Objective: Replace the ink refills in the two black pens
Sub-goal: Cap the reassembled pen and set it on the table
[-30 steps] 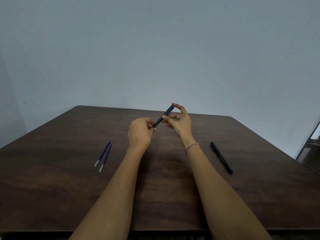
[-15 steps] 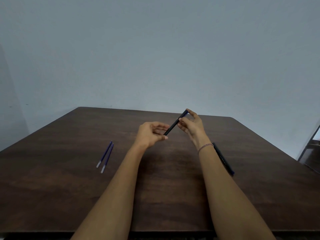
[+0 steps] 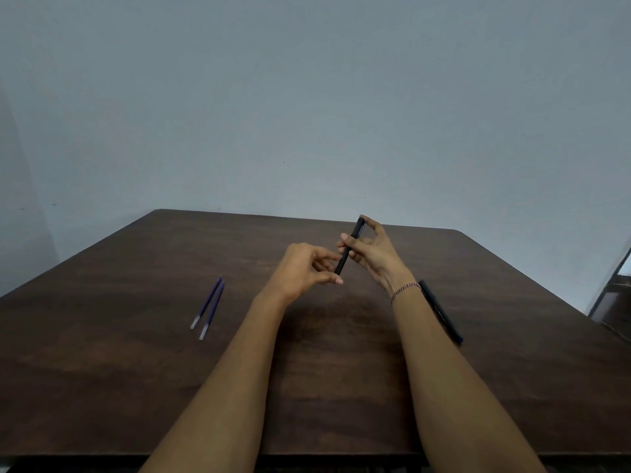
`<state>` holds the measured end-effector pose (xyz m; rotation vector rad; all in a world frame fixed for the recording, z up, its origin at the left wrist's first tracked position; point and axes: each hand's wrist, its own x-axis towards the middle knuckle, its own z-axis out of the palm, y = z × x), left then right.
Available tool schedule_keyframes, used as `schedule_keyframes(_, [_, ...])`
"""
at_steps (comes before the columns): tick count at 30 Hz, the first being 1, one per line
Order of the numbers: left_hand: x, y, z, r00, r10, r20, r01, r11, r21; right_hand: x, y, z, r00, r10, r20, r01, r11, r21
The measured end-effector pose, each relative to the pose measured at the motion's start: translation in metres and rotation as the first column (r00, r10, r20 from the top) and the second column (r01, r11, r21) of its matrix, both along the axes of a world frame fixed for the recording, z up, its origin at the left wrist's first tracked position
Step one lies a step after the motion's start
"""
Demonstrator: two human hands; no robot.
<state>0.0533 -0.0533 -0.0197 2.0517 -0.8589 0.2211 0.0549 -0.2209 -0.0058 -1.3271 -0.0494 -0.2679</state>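
A slim black plastic pen [image 3: 342, 262] is held in the air above the far middle of the table, tilted with its upper end away and to the right. The right hand [image 3: 375, 254] pinches its upper half between thumb and fingertips. The left hand [image 3: 304, 271] is close against it, forefinger and thumb either side of the pen's lower end; I cannot tell whether they actually grip it. A second black pen [image 3: 444, 315] lies on the table to the right, partly hidden behind the right forearm, which wears a thin pink beaded bracelet [image 3: 404, 290]. Two thin blue ink refills [image 3: 212, 310] with pale near ends lie side by side, well apart on the left. The dark brown wooden table [image 3: 136, 370] stands against a plain pale grey-blue wall [image 3: 307, 97], with a dark piece of furniture [image 3: 614, 302] at the right edge. Any print on the pens is too small to read.
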Motion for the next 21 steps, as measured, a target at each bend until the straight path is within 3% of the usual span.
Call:
schedule_keyframes(13, [0.0, 0.0, 0.002, 0.997, -0.071, 0.022, 0.072, 0.997, -0.037, 0.003, -0.009, -0.004, 0.999, 0.053, -0.012, -0.05, 0.983, 0.177])
schedule_keyframes(21, [-0.001, -0.008, 0.003, 0.998, -0.03, 0.049, 0.034, 0.996, -0.086, 0.001, -0.014, -0.002, 0.999, 0.032, 0.034, -0.039, 0.971, 0.234])
